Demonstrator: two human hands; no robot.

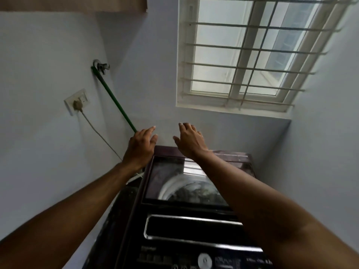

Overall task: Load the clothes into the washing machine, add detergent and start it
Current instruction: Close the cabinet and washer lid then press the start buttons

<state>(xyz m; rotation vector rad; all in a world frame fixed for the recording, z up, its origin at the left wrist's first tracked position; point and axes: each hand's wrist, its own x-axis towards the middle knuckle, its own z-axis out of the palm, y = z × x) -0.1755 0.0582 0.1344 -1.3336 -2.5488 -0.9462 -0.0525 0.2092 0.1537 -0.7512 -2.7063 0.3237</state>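
Above the washing machine [194, 200], set in a corner under a window [242, 55], the left hand [140, 146] and right hand [191, 142] reach out, fingers spread, holding nothing. The glass lid [184, 179] is down; grabbing it badly could let it slip and slam.

Both bare forearms reach forward, nearly parallel. The left hand [140, 146] shows its back, fingers [150, 131] straight and close together, thumb apart. Just beside it, the right hand [191, 141] stretches likewise, fingers relaxed, thumb spread toward the left fingers. Neither holds anything.
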